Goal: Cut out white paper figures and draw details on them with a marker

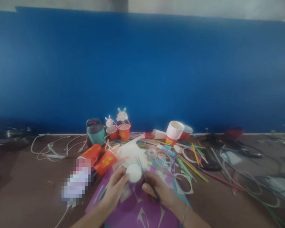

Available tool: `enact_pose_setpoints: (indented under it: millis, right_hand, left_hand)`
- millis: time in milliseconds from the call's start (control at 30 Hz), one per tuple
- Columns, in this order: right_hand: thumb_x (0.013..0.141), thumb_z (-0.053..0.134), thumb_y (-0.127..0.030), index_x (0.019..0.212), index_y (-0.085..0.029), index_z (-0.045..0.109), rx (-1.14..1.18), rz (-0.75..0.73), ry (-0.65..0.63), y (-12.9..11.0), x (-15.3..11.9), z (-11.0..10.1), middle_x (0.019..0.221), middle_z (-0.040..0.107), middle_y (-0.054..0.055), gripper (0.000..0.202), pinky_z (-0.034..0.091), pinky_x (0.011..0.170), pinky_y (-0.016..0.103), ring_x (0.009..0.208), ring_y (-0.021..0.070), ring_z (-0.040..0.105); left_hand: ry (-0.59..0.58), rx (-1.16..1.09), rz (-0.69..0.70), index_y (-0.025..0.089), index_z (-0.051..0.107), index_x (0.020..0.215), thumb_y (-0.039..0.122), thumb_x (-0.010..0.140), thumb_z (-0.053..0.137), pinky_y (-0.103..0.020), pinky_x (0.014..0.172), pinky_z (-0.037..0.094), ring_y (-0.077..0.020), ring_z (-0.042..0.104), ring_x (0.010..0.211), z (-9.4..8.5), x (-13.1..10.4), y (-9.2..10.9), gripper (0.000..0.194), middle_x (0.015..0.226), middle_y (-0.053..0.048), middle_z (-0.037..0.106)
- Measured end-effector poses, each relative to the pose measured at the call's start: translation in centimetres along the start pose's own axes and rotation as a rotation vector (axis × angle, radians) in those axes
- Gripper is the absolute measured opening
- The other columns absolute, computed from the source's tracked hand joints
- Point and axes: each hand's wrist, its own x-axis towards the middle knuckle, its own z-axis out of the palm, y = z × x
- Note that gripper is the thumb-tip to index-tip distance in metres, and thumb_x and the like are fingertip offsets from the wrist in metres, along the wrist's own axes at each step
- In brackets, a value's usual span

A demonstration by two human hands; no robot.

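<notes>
My left hand pinches the left edge of a round white paper disc. My right hand is closed around the dark handles of a pair of scissors. The scissor blades point up and away, apart from each other, by the disc's right edge. Beneath both hands lies a purple sheet with white paper scraps on it. White paper lies just beyond the disc.
Red cups lie at the left, near a teal bottle. Rabbit figures stand at the back. A cup stack, colored sticks, tape and cables are on the right. A blue wall rises behind.
</notes>
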Motion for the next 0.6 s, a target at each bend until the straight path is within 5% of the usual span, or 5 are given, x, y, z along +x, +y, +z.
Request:
enact_pose_setpoints:
  millis: [600]
  right_hand:
    - [0.07,0.063,-0.068,0.076,-0.018,0.057,-0.036,-0.017,-0.004,0.39,0.09,-0.08,0.063,0.045,-0.004,0.051,0.029,0.05,0.023,0.057,0.0106,0.038]
  left_hand:
    - [0.023,0.048,0.007,0.017,0.056,0.064,0.044,0.065,0.076,-0.024,0.065,0.043,-0.0148,0.052,0.069,-0.56,0.32,-0.92,0.033,0.068,0.001,0.054]
